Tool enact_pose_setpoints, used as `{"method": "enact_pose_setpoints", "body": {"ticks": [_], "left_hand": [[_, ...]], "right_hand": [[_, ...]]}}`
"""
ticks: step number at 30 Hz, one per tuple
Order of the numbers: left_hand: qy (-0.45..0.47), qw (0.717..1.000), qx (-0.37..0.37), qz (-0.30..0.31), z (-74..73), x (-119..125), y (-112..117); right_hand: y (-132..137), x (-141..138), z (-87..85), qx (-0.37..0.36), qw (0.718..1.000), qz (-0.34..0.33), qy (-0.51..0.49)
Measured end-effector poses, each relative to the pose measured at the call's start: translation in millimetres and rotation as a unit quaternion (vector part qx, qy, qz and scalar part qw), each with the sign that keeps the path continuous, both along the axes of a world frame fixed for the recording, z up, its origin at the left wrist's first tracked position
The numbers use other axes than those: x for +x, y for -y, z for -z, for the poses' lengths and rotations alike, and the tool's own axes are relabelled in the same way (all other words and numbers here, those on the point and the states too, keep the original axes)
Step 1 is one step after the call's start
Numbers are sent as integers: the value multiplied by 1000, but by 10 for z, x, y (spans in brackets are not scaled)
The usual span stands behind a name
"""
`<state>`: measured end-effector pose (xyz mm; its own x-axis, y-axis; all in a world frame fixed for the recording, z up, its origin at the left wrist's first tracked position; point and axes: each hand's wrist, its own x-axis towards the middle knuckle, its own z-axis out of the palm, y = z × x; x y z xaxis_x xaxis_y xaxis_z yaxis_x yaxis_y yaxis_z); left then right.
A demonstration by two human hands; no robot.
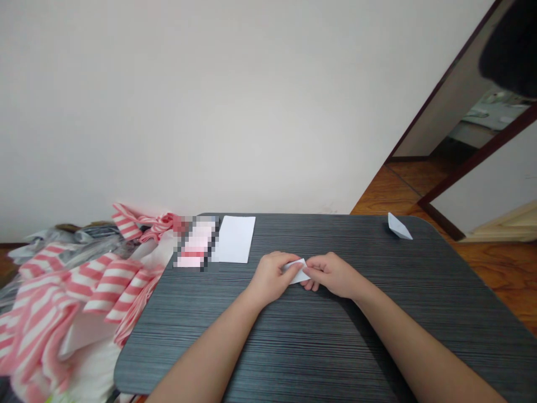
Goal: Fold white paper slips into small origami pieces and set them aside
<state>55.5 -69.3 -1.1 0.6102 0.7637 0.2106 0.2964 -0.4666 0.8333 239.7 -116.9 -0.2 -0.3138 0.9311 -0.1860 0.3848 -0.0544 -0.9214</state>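
Observation:
Between my two hands is a small piece of folded white paper (298,274), held just above the dark table (302,341). My left hand (272,276) grips its left side, the thumb lying on top. With thumb and bent fingers my right hand (329,273) pinches the right edge. Parts of the folds are hidden under the fingers. Toward the far right corner of the table sits a folded white paper shape (399,226) with a pointed top, apart from both hands.
A stack of white paper sheets (235,239) lies at the far left, beside a blurred-out flat object (196,243). Red-and-white striped cloth (113,285) is heaped against the table's left edge. A white wall (235,112) rises behind the table, with a doorway at right.

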Motion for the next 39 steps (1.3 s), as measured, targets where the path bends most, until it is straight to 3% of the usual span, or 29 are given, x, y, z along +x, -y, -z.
{"method": "enact_pose_setpoints", "body": {"ticks": [12, 19, 24, 39], "left_hand": [[-14, 999, -29, 6, -29, -5, -9], [-20, 999, -30, 17, 0, -6, -15], [-30, 999, -8, 33, -10, 1, -3], [-40, 999, -16, 33, -13, 1, 0]], "right_hand": [[2, -6, 37, -4, 1000, -13, -3], [-11, 13, 32, 95, 993, 51, 46], [-13, 9, 32, 139, 986, 44, 76], [-13, -14, 15, 167, 979, 36, 114]]}}
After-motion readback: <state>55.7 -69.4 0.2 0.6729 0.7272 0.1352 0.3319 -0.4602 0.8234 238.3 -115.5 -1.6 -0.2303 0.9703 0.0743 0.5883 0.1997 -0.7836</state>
